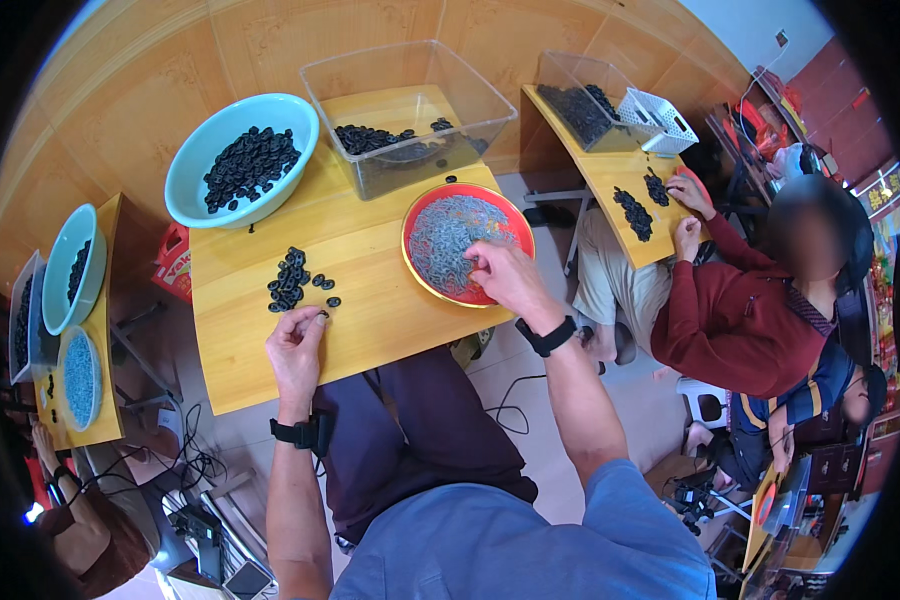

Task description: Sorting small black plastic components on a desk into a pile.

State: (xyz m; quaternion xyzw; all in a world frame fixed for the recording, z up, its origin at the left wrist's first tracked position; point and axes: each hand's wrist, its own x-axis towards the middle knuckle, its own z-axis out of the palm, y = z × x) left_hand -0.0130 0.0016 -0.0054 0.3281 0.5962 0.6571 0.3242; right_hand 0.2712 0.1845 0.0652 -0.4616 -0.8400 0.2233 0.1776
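Note:
At the table's near edge, my left hand (296, 345) is closed in a pinch on a small black oval piece (323, 315). Just beyond it, a loose pile of black oval pieces (288, 284) lies on the wood, with a few strays to its right. My right hand (515, 280) reaches over the near right part of a red basin with a yellow rim (407, 245). Its fingertips are drawn together at many small grey pieces (453, 235) in the basin; whatever they pinch is too small to make out.
On my wooden table (240, 355) stand a turquoise basin (182, 180) of black pieces and a clear plastic bin (410, 180) with more. To the right, a person in a dark red top (715, 325) works at another table (610, 180). A further table (105, 400) stands left.

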